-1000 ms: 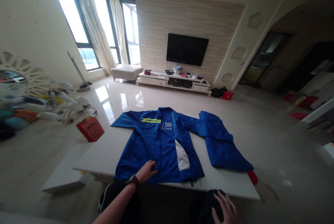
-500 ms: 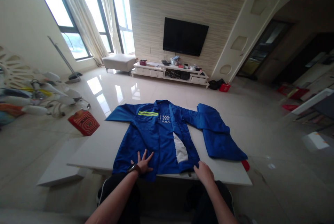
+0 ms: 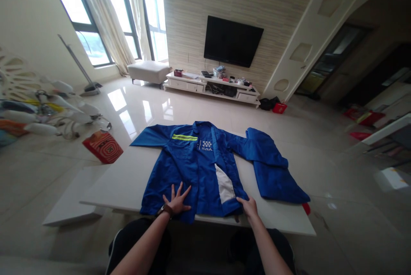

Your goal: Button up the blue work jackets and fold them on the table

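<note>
A blue work jacket point(image 3: 173, 168) lies spread on the white table point(image 3: 112, 185), collar away from me and its front parted. It has a yellow-green reflective stripe on the left chest, a white patch inside the right panel and a printed logo in the opening. My left hand point(image 3: 176, 202) rests flat on the lower left panel, fingers spread. At the lower right corner of the hem, my right hand point(image 3: 248, 205) pinches the jacket's edge between thumb and fingers. A folded blue garment point(image 3: 276, 172) lies to the right, against the jacket's right sleeve.
A red patterned bag point(image 3: 103, 146) stands on the floor left of the table. Beyond are a white TV cabinet point(image 3: 183, 84), a grey ottoman point(image 3: 149, 72) and a wall-mounted television point(image 3: 233, 40). Assorted clutter point(image 3: 64, 112) sits at far left.
My right hand has shifted slightly up and inward at the hem corner, and the fabric there has been pulled a little. My left hand stays flat on the jacket. The view has tilted slightly.
</note>
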`<state>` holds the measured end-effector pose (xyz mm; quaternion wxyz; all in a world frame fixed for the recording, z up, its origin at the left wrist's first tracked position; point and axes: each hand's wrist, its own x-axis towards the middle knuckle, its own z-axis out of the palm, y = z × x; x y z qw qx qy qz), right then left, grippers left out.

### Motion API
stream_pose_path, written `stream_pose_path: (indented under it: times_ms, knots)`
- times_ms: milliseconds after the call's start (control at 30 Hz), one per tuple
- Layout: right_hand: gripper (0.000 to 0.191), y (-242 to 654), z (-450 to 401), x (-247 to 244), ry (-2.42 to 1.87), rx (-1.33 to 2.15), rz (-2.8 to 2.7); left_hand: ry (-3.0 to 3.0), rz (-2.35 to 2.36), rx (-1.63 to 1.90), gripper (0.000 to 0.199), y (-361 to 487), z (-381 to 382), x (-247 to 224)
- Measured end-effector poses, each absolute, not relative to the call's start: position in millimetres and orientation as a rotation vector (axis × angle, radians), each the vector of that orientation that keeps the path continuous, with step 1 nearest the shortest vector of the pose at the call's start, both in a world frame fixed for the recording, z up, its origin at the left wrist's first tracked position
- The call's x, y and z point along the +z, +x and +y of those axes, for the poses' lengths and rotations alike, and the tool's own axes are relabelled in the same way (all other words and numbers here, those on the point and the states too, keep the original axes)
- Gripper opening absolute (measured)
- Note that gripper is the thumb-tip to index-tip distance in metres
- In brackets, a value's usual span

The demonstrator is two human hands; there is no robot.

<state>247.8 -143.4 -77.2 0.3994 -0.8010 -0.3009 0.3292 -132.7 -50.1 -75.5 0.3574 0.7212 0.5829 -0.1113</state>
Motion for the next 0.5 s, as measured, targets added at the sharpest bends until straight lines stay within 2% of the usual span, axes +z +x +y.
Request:
stream_pose_path:
  times_ms: [100, 300, 400, 500]
  knots:
    - [0.06, 251, -146, -72, -1.939, 0.743, -0.581, 1.859, 1.513, -0.274, 0.105, -131, -48, -76]
    - [0.063, 248, -147, -57, -1.92, 0.49, -0.551, 1.854, 1.533, -0.264, 0.104, -127, -52, -72]
    - [0.065, 240, -144, -52, -1.772, 0.5, -0.393, 1.858, 1.556, -0.267, 0.102, -122, -56, -69]
    - [0.057, 239, -140, -42, -1.714, 0.58, -0.405, 1.88, 1.578, -0.251, 0.102, -116, -61, -67]
